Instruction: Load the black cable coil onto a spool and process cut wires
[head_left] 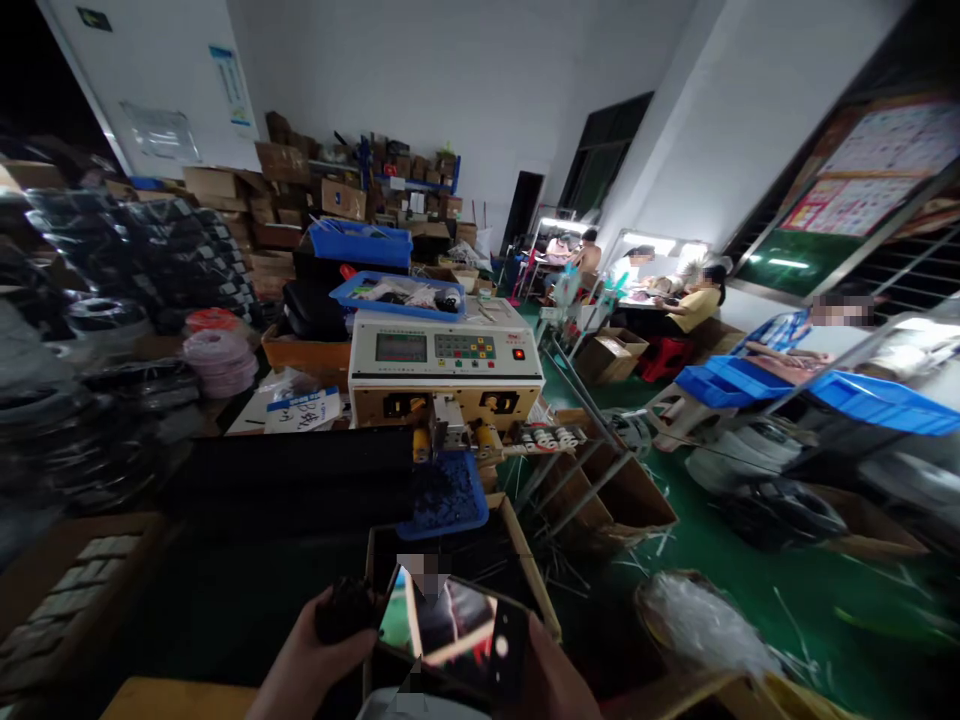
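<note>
Holding the phone: the person has the lit phone (457, 625) sideways and slightly tilted, screen turned towards them, raised over the open cardboard box (529, 565), between its left and right rims.
Right grip: the right grip (559, 665) is closed on the phone's right end; its fingers underneath are hidden from me.
Left grip: the left grip (311, 645) curls around a dark object (346, 608), thumb tip by the phone's left end; I can't tell whether it also pinches the phone.
Phone's handling: I'd expect it light, stiff, slick and easily cracked if dropped; best taken by both short ends, fingertips clear of the glass.
Dark object's handling: too black to make out, so I couldn't vouch for its weight or softness; the palm seems the safe place for it.
Machine: beyond the box's far edge stands the pale machine (450, 350) with display and keys, one blue tray (397, 308) at its top's left edge, another blue tray (480, 490) below its front, full of dark bits.
Floor: green floor (697, 545), strewn with pale strips.
Room: dim; cartons (281, 165) and pink coils (217, 365) heap up on the left, while on the right co-workers, one in a yellow top (686, 312), sit under bright lamps.
</note>
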